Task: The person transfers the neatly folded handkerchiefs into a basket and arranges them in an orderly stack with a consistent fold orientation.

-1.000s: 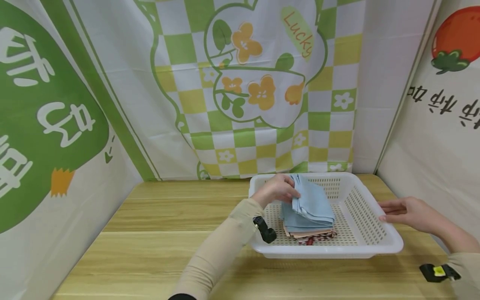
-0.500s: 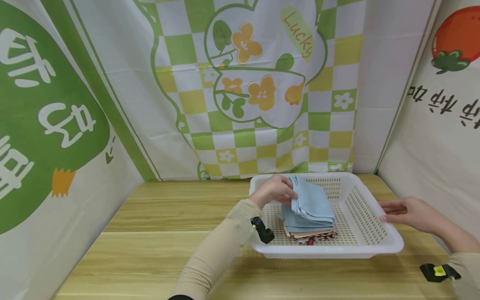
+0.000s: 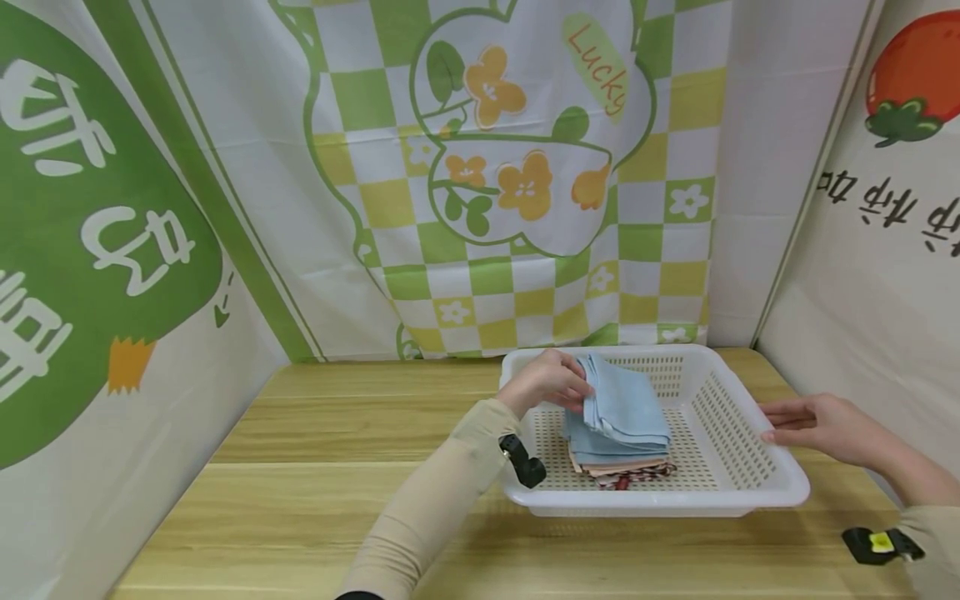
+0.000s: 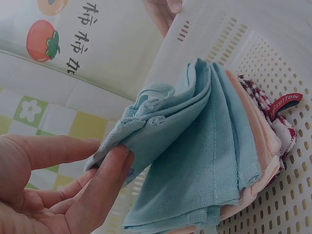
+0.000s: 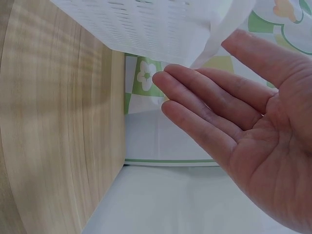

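Observation:
In the head view, my left hand point(image 3: 553, 380) pinches the left edge of a folded light blue towel point(image 3: 630, 402) between thumb and fingers, raising that side. The left wrist view shows more light blue cloth point(image 4: 195, 165) beneath it, then a peach towel point(image 4: 268, 141) and a red-and-white patterned cloth point(image 4: 285, 129) with a red label. This stack lies inside a white perforated basket point(image 3: 637, 500). At the basket's right rim, my right hand point(image 3: 821, 425) has its fingers extended, the thumb right at the rim. Its palm and straight fingers point(image 5: 209, 100) show in the right wrist view, below the basket wall.
The basket stands on a wooden table point(image 3: 337, 467), toward its right side. Behind the table hangs a green-and-yellow checked curtain point(image 3: 540, 292). Printed white sheets close in the left side point(image 3: 247, 367) and the right side point(image 3: 855, 317).
My left hand has shifted very slightly left and down, with the raised towel edge still in its fingers. The right hand and the basket look nearly the same.

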The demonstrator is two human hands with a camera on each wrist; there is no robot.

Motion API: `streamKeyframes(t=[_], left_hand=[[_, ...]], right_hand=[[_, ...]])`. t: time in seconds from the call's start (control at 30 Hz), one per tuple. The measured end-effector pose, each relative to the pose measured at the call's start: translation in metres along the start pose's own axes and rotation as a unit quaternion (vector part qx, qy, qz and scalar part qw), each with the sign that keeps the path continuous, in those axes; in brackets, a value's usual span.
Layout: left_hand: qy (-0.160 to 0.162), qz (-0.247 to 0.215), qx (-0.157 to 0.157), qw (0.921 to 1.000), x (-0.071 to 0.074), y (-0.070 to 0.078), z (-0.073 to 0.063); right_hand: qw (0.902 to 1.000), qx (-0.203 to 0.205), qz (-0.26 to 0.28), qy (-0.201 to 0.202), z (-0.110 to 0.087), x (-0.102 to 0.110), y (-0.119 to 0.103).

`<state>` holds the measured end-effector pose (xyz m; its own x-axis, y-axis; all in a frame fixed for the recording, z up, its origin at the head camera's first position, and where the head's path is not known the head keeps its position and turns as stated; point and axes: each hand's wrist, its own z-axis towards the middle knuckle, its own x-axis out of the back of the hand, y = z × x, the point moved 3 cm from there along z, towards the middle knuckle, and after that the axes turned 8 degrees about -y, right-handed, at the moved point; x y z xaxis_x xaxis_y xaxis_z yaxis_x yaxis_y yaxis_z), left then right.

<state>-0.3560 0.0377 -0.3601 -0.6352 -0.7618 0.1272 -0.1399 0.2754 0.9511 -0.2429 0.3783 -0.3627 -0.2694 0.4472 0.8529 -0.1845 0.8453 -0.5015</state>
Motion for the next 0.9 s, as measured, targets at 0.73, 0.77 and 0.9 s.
streamKeyframes(t=[0.73, 0.77, 0.9], left_hand=[[0.000, -0.023, 0.001, 0.9997, 0.0068, -0.0013, -0.0030], [0.000, -0.024, 0.001, 0.9997, 0.0068, -0.0007, -0.0035], [0.004, -0.025, 0.000, 0.9997, 0.0078, 0.0006, -0.0052]], right_hand=[[1.0000, 0.006, 0.002, 0.003, 0.0004, -0.0001, 0.0012], [1.0000, 0.006, 0.004, 0.002, 0.0003, -0.0002, 0.0010], [1.0000, 0.004, 0.006, 0.002, 0.0003, -0.0003, 0.0008]])
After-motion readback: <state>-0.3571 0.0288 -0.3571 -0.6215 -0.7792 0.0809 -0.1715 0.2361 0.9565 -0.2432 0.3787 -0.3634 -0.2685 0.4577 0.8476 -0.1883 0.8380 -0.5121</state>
